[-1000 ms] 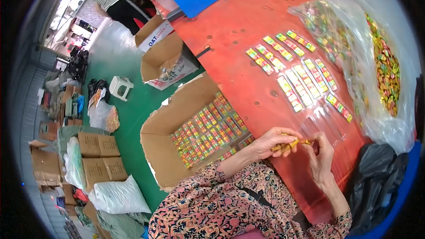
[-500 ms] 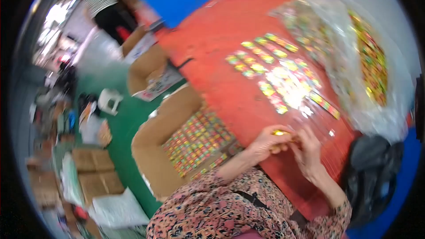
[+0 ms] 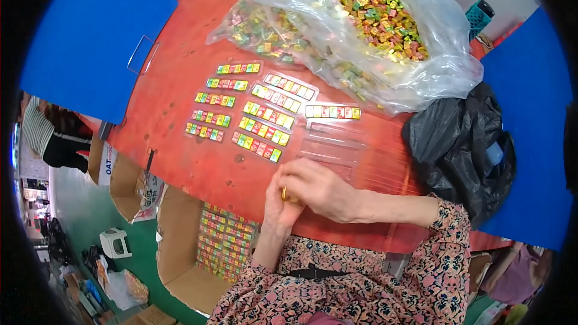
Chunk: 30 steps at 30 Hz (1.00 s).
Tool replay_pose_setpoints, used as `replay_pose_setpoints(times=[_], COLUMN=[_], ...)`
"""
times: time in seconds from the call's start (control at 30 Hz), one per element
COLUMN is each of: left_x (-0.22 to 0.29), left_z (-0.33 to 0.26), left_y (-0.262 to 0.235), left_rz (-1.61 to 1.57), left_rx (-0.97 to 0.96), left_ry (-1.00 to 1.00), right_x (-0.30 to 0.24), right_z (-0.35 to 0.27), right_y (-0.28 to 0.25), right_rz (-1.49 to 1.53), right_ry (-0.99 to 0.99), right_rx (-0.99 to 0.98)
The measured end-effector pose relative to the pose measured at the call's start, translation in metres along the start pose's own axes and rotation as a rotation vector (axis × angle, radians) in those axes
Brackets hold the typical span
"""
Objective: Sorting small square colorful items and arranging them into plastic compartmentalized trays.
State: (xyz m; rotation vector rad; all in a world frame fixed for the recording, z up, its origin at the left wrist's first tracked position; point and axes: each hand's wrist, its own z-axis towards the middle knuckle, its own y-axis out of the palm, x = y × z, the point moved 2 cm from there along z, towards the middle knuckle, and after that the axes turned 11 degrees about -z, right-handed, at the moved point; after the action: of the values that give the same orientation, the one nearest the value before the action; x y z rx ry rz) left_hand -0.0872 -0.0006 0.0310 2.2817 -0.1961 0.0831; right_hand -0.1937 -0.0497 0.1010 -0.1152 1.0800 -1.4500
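Observation:
My left hand (image 3: 277, 206) is closed near the table's front edge, with a small gold-wrapped piece (image 3: 284, 193) showing at its fingers. Bent over it, the fingers of my right hand (image 3: 325, 189) are closed and meet the left; whatever they grip is hidden. Just beyond my hands lies a clear plastic tray (image 3: 331, 147) with vacant slots. A filled strip (image 3: 333, 112) of small red, yellow and green wrapped pieces sits at its far side. Several more filled strips (image 3: 257, 146) are laid out in two columns to the left.
A large clear bag (image 3: 445, 54) of loose wrapped pieces (image 3: 385, 15) covers the far side of the red table (image 3: 174, 60). To its right is a black plastic bag (image 3: 463, 144). An open carton (image 3: 180, 247) packed with strips stands at lower left. A person (image 3: 57, 138) is at far left.
The view has swung right, so the table sits more level. My hands have come closer together, the right now covering more of the left and the gold piece.

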Motion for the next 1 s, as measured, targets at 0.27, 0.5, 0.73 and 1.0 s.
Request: replay_pose_setpoints(times=[0.27, 0.5, 0.73, 1.0], left_x=[0.016, 0.043, 0.063, 0.059], left_z=[0.016, 0.02, 0.021, 0.028], left_y=[-0.008, 0.002, 0.014, 0.01], left_rz=[-0.071, 0.088, 0.09, 0.035], left_rx=[-0.156, -0.128, -0.068, -0.045], left_ry=[-0.246, -0.208, -0.113, -0.095], right_x=[0.061, 0.262, 0.393, 0.417], right_z=[0.028, 0.076, 0.148, 0.144], right_y=[-0.046, -0.121, -0.15, -0.127], right_rz=[-0.387, -0.826, -0.894, -1.122], right_ry=[0.067, 0.464, 0.238, 0.452], right_rx=[0.139, 0.098, 0.34, 0.242])
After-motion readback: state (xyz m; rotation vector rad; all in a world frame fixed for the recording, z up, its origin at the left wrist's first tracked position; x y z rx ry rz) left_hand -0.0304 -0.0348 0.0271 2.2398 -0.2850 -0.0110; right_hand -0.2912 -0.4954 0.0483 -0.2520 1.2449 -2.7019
